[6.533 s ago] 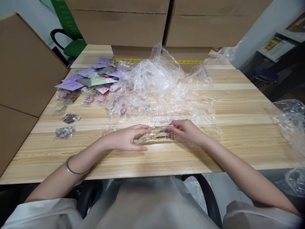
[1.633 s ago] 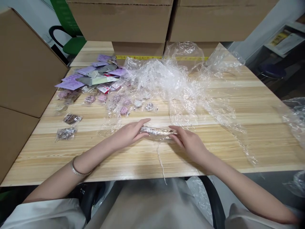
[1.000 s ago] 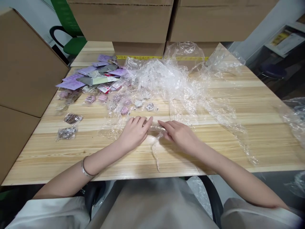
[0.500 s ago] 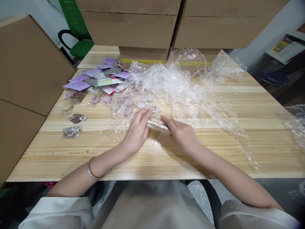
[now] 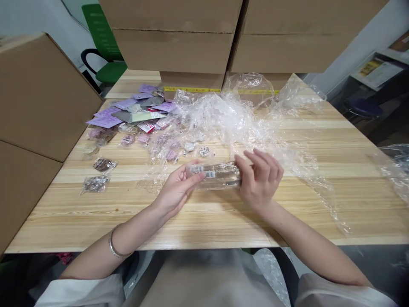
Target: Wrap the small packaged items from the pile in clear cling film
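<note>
A long clear plastic packet (image 5: 220,175) with brownish contents and barcode labels is held level above the wooden table (image 5: 128,221). My left hand (image 5: 177,185) grips its left end, thumb pressed on top beside a label. Around the right end my right hand (image 5: 259,177) is closed, its fingers bent over the packet. Just beyond lie a small round black-and-white patterned piece (image 5: 204,151) and a whitish wrapped piece (image 5: 189,146). What exactly is inside the packet I cannot make out.
Crumpled clear plastic film (image 5: 220,115) is heaped at the back middle. Purple packets (image 5: 105,119) and small pink wrapped pieces (image 5: 128,140) pile up at the left. Two dark wrapped pieces lie nearer me. Large cardboard boxes (image 5: 172,51) stand behind, another box (image 5: 38,98) at left.
The packet has been turned and lifted so its labels show. My right hand has moved right and up, its fingers raised; my left hand has shifted slightly left with its thumb on top.
</note>
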Demonstrator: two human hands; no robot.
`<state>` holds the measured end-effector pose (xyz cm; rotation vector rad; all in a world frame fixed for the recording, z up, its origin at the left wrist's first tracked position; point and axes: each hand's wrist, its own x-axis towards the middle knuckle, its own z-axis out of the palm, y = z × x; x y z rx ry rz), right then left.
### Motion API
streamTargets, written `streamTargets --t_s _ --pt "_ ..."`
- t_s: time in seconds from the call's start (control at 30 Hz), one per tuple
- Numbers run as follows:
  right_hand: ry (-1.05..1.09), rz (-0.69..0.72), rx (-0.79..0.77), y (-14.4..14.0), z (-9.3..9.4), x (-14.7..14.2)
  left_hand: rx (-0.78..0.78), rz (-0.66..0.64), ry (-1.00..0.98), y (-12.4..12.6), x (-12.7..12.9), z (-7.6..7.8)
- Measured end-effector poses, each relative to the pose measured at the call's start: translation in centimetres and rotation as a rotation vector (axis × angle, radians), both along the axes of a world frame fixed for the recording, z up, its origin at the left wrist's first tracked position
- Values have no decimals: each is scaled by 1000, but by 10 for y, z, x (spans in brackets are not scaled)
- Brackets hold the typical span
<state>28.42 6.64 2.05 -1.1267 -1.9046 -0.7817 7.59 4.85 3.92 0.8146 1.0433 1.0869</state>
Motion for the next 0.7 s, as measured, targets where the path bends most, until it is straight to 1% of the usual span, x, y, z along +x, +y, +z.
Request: streamTargets --t_s 0.03,0.07,0.1,0.17,0.27,0.4,0.43,0.47,0.57,0.63,0.7 --pt "43 -61 -46 2 -1 -1 -9 -3 -60 0 1 0" --pt "75 -89 -122 4 -1 -2 -14 -1 -106 -1 2 0" --pt "104 -81 -221 6 -2 -2 -18 6 -138 -2 3 0" --pt "194 11 -448 6 -4 -1 -29 20 -172 -3 5 -1" --pt "421 228 -808 5 -4 6 -33 48 -193 -3 6 -6" --pt "727 659 -1271 8 1 18 -36 77 -213 2 3 -13" --pt "790 727 -1362 10 2 20 -32 62 -214 3 2 -15" --pt "848 759 -1435 12 4 22 -27 40 -211 4 1 -17" --pt "1014 737 -1596 15 8 21 -17 -39 -174 3 0 -21" --pt "1103 738 -1676 15 10 18 -17 -66 -134 2 1 -22" --pt "1152 760 -1716 13 14 16 19 -69 -82 1 2 -24"
